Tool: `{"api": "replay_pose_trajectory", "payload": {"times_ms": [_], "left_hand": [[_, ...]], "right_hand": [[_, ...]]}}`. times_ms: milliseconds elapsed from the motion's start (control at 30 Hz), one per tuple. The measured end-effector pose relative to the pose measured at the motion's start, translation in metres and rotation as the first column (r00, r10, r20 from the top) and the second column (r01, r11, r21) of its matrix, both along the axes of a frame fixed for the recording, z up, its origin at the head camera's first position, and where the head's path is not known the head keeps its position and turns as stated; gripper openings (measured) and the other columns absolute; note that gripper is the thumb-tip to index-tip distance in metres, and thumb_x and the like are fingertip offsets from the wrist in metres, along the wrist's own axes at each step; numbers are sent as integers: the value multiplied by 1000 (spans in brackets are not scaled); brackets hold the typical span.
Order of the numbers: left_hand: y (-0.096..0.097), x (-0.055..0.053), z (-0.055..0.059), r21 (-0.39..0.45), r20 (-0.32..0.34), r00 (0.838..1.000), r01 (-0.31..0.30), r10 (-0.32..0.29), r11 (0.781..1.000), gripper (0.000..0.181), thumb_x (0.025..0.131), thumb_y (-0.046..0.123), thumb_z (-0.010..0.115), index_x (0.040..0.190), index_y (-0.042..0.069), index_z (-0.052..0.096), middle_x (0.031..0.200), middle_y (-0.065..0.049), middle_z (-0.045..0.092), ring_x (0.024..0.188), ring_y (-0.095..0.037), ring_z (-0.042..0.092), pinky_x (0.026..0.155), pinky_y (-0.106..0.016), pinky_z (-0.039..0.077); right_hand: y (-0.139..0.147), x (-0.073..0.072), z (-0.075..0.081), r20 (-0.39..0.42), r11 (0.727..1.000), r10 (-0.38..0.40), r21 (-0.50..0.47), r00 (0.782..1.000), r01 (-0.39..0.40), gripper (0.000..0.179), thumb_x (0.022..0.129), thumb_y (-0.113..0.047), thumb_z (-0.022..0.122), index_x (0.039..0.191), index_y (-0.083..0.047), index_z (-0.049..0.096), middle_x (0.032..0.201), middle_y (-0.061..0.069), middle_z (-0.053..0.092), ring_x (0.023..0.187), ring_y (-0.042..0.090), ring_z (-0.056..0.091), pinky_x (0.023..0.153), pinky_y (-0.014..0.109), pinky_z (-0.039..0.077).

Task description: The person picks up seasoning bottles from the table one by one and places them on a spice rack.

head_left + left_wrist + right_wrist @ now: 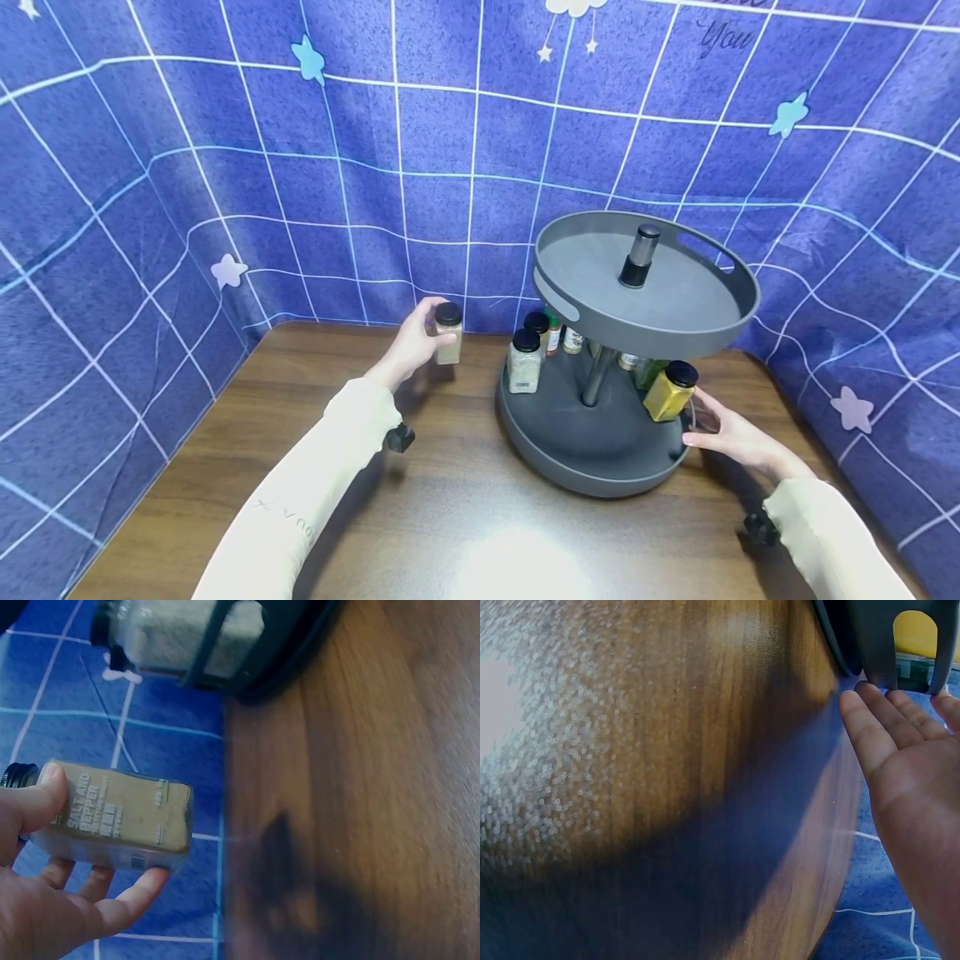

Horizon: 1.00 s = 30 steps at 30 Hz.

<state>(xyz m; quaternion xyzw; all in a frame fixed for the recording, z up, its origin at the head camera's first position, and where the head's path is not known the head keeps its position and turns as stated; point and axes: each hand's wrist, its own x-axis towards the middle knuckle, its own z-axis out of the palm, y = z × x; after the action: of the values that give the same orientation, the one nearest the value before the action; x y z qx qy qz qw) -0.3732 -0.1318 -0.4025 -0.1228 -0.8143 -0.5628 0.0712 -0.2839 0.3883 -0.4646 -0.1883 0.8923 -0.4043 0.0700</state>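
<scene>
My left hand (411, 346) grips a square jar of pale brown seasoning (447, 348), black lid up, above the table left of a two-tier grey turntable (581, 479). In the left wrist view the jar (135, 814) reads "SALT AND PEPPER", with the thumb across its front and the fingers beneath. My right hand (731, 433) is at the right side of the lower tier. Its fingers are extended, fingertips right at the tier's rim (881, 664) near a handle cutout. Just inside stands a jar of yellow spice (667, 396).
Two black-lidded jars, including a pale one (524, 367), stand at the lower tier's left. Several small bottles (573, 340) sit behind the centre post (597, 379), partly hidden by the upper tray (675, 333). A blue patterned curtain (337, 208) hangs behind the wooden table (420, 517).
</scene>
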Motion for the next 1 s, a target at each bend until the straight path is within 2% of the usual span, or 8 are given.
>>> {"api": "replay_pose_trajectory", "payload": {"times_ms": [67,167,367,533,700,767,900,1000], "left_hand": [[3,1,3,14,-15,1000,14,-14,1000,58,79,-4,69,130,10,46,119,-18,56,105,-33,55,93,-46,45],[8,4,9,35,-30,999,36,-34,999,60,78,-6,69,131,8,45,117,-20,56,103,-33,57,89,-44,49],[16,16,28,72,-26,998,62,-61,995,58,78,-9,68,130,5,45,119,-22,56,105,-35,57,90,-45,49],[19,23,40,39,-28,997,77,-75,996,58,78,-7,68,130,7,45,122,-21,56,108,-36,57,89,-46,49],[22,31,46,17,-41,993,111,-110,994,58,78,-6,69,130,6,45,123,-22,55,109,-38,57,89,-47,51],[24,34,47,38,-51,990,134,-132,990,58,78,-7,69,129,6,45,121,-21,56,107,-38,58,86,-45,52],[29,42,48,49,-77,986,153,-149,987,57,77,-6,70,127,7,47,115,-19,59,100,-33,61,79,-40,55],[33,47,50,36,-72,986,153,-150,988,57,77,-3,72,127,8,47,115,-17,59,101,-32,60,81,-40,53]], "right_hand": [[0,1,0,-10,1000,7,5,1000,-7,85,87,-12,66,146,11,8,144,39,23,124,56,34,93,24,44],[-1,2,2,-18,1000,9,8,1000,-8,85,87,-12,66,146,10,8,142,39,25,123,56,36,92,21,43],[-1,4,4,-21,1000,7,5,1000,-7,85,87,-12,66,146,10,8,141,39,27,123,56,37,91,23,45],[-2,4,5,-17,1000,11,-6,1000,-11,85,87,-11,66,145,11,8,142,40,25,123,57,34,90,16,42],[-2,4,5,-19,1000,16,-3,1000,-17,85,87,-11,66,145,12,7,143,41,23,123,58,33,89,15,42],[-2,4,4,-18,1000,22,-10,1000,-22,85,88,-10,66,145,12,7,142,41,22,124,58,33,89,13,41],[-2,4,3,-16,1000,20,-17,1000,-20,85,87,-10,66,146,11,7,142,40,24,124,57,34,87,11,39],[-1,3,2,-14,1000,14,-13,1000,-14,86,87,-11,66,146,10,8,142,40,24,124,57,34,88,10,39]]}}
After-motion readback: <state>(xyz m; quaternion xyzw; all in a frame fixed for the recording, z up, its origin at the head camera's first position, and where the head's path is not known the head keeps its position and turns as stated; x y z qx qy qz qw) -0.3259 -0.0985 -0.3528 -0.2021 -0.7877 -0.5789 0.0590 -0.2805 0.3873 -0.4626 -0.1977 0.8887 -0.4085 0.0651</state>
